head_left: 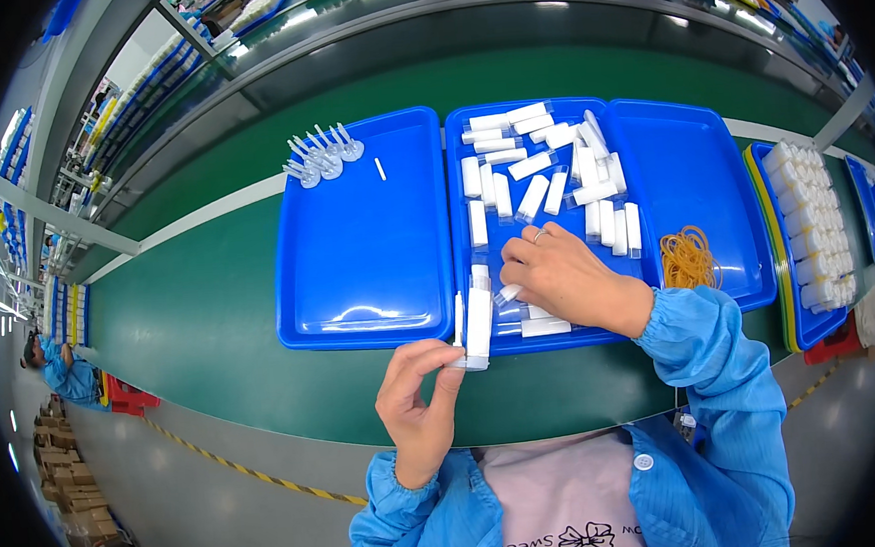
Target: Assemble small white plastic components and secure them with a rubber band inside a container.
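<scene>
Between the thumb and fingertips of my left hand (420,400) is a clear plastic base, held just in front of the trays. A thin white stem (458,319) and a white tube in a clear sleeve (478,319) stand upright on it, side by side. My right hand (560,274) reaches into the middle blue tray (507,344), its fingers closed on a short white tube (508,294). Around that hand lie several more white tubes with clear ends (532,196); those under the palm are partly hidden.
The left blue tray (365,268) bears several clear pieces with thin stems (323,160) and a loose white stick (381,169). Tan rubber bands (688,257) lie in the right blue tray (680,148). Stacked trays of white rolls (810,226) stand farther right on the green table (189,309).
</scene>
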{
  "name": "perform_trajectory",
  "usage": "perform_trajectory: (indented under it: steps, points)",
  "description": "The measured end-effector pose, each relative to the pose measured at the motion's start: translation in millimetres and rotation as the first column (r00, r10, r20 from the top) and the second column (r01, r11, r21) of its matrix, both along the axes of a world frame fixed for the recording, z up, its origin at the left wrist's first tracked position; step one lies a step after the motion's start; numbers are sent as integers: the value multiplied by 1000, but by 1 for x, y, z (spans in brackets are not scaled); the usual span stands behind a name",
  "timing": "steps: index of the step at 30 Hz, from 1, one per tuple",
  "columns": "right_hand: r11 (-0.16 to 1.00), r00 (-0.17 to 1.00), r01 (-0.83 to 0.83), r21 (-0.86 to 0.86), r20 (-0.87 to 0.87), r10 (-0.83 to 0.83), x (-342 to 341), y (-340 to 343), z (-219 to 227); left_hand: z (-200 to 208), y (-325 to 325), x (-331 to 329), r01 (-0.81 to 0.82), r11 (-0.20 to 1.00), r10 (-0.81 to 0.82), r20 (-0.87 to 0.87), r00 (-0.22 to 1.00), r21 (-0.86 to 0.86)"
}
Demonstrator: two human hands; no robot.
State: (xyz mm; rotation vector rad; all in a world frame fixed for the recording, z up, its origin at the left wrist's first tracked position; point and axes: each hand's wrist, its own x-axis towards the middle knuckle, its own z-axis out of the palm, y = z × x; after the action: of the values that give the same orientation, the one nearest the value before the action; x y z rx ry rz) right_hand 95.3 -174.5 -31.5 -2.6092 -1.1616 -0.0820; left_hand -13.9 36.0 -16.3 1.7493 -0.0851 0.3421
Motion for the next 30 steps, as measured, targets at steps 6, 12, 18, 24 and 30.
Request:
perform_trajectory:
  steps: [6, 12, 18, 24, 30]
  points:
    - [910, 923, 242, 338, -368, -109, 2, -11, 8, 5, 2, -2, 24, 985, -35, 62, 997, 172]
    - [578, 689, 566, 588, -722, 61, 7, -16, 37, 12, -7, -3, 40, 973, -69, 121, 990, 228]
    - [541, 485, 609, 580, -812, 324, -2, -16, 58, 2, -2, -4, 43, 999, -42, 31, 999, -26]
    - [751, 664, 351, 560, -714, 222, -13, -6, 69, 0, -3, -6, 119, 979, -126, -36, 991, -167]
    - [694, 495, 426, 580, -792, 358, -5, -9, 60, -8, 1, 0, 176, 942, -199, -53, 979, -288]
